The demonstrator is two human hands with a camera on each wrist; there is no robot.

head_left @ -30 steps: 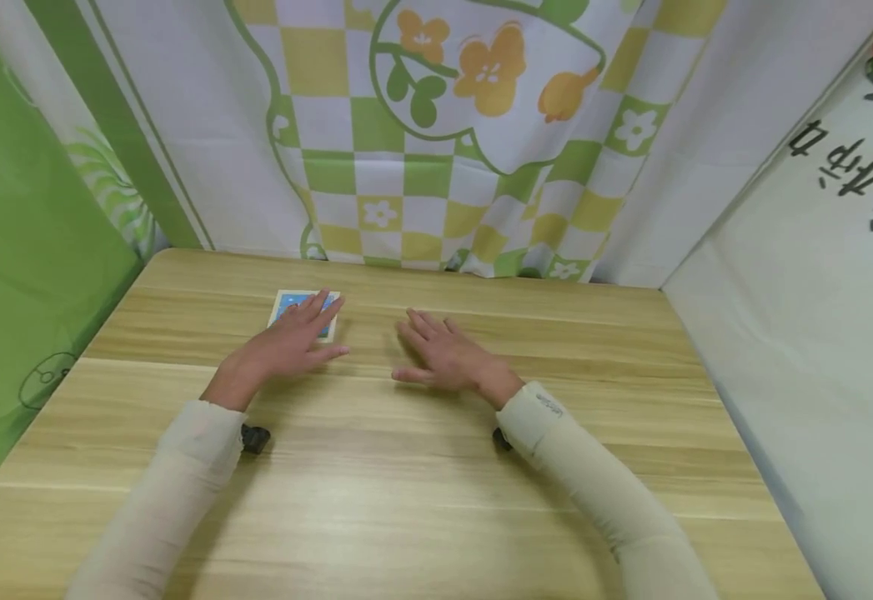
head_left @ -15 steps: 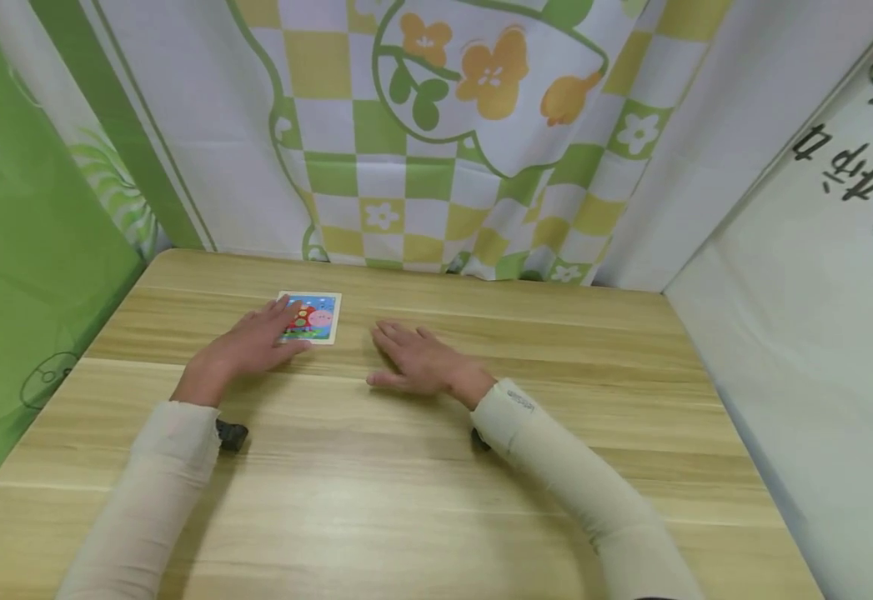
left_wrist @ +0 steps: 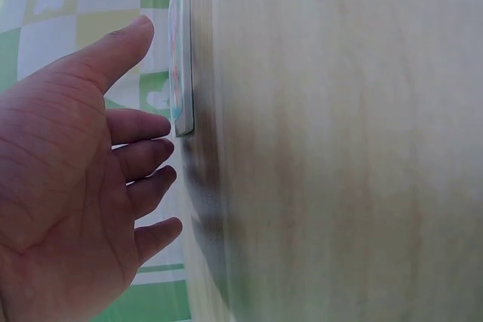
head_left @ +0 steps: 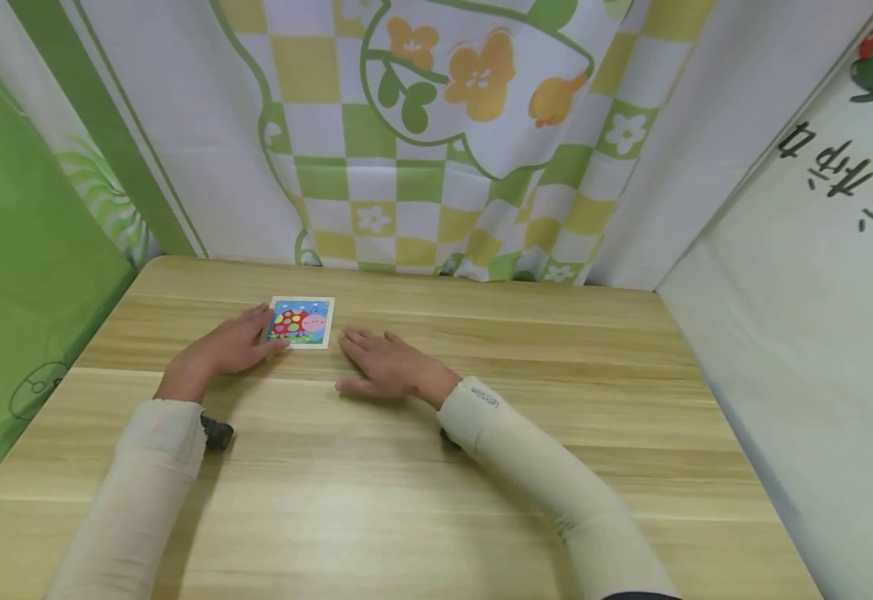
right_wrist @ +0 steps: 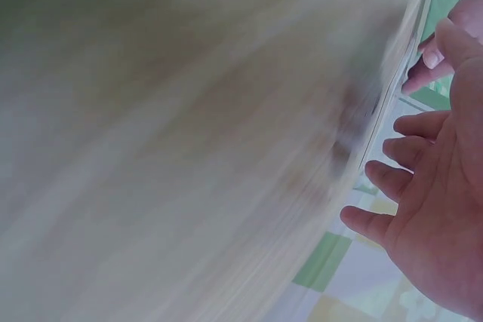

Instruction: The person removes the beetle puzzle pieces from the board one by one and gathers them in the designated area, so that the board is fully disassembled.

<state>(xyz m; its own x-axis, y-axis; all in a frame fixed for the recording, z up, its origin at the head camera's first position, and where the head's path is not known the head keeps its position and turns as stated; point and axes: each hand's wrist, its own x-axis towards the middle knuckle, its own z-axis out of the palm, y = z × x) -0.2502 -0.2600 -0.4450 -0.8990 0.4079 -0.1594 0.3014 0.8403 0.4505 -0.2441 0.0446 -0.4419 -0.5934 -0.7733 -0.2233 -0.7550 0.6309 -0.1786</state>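
A small square picture puzzle board [head_left: 300,322] with a red spotted ladybug on blue lies flat on the table, left of the middle. My left hand [head_left: 232,345] is at its left edge, fingers extended, the thumb overlapping its lower left corner in the head view. In the left wrist view the board [left_wrist: 182,50] shows edge-on beside the fingertips of the left hand [left_wrist: 83,164]. To the right of the board my right hand [head_left: 387,364] is held low over the table, palm down, fingers extended and a short gap from the board. Neither hand grips anything.
The wood-grain table [head_left: 376,483] fills the lower view. A checked curtain [head_left: 444,167] hangs along its back edge, a green cloth [head_left: 23,250] at the left and a white panel with black writing [head_left: 819,317] at the right. Dark wrist cameras [head_left: 218,434] sit under the sleeves.
My left hand has drawn back leftward off the board, uncovering its picture. My right hand has moved left, closer to the board. The board has stayed in about the same place.
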